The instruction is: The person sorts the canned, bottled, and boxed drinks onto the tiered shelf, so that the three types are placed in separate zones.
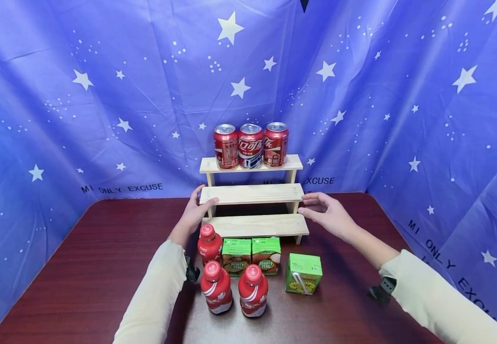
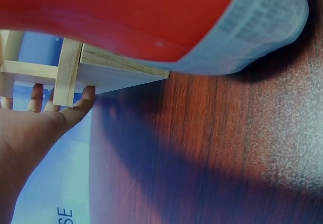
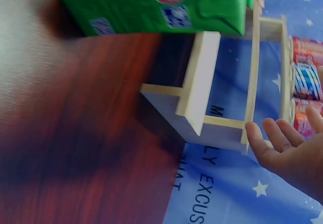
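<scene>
between the spread left hand (image 1: 193, 216) and equally spread right hand (image 1: 332, 218), a wooden rack (image 1: 252, 194) is being touched at both ends.

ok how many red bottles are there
3: one red bottle by the left end of the lowest shelf, and a left bottle and a right bottle side by side nearer the camera. Others could be hidden.

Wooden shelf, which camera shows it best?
The head view: the wooden shelf shows all three steps there, from the front. The left wrist view catches part of it, behind a red bottle; the right wrist view shows it at an angle, partly behind a green carton.
</scene>
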